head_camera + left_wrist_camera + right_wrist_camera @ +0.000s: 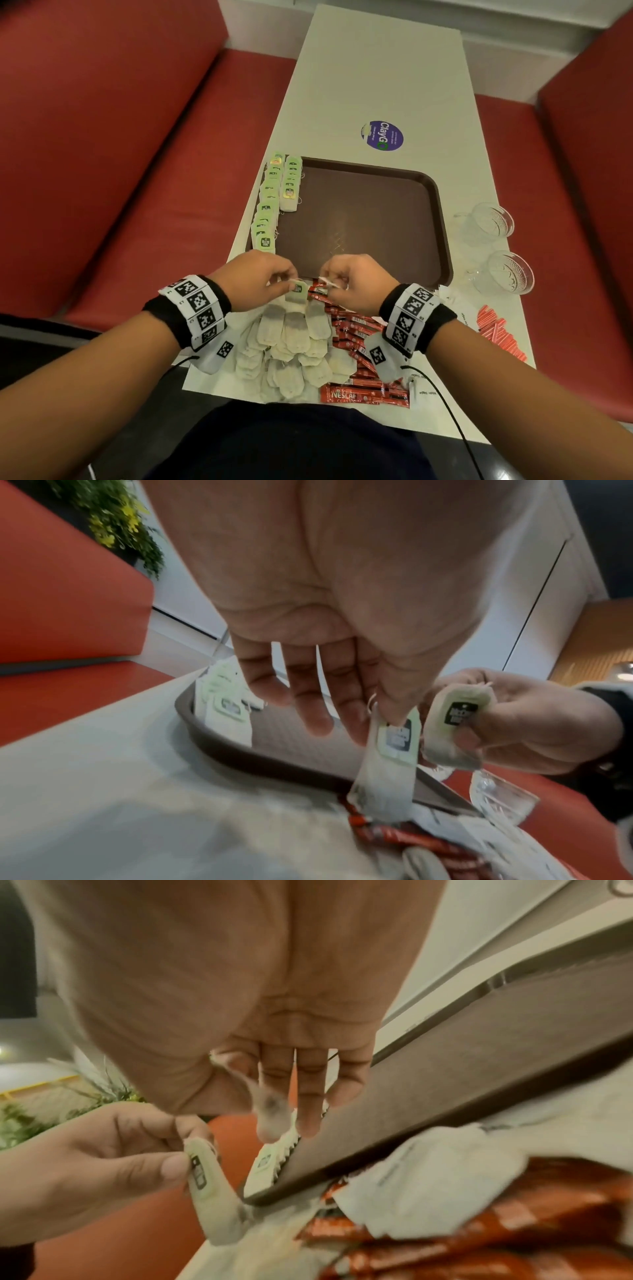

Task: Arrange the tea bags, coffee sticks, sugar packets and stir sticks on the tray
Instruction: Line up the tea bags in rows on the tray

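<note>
The brown tray (376,219) lay on the white worktop (359,85). Just short of its near edge, the left hand (255,282) pinched a tea bag (297,291) by its green tag, the grip narrow, thumb against forefinger. Beside it the right hand (356,284) pinched a second tea bag (453,730) the same way. Tagged tea bags (274,202) stood in two rows along the tray's left edge. Loose tea bags (291,346) and red coffee sticks (356,342) were heaped nearer than the tray; red stir sticks (496,329) and two glass cups (496,246) lay to its right.
</note>
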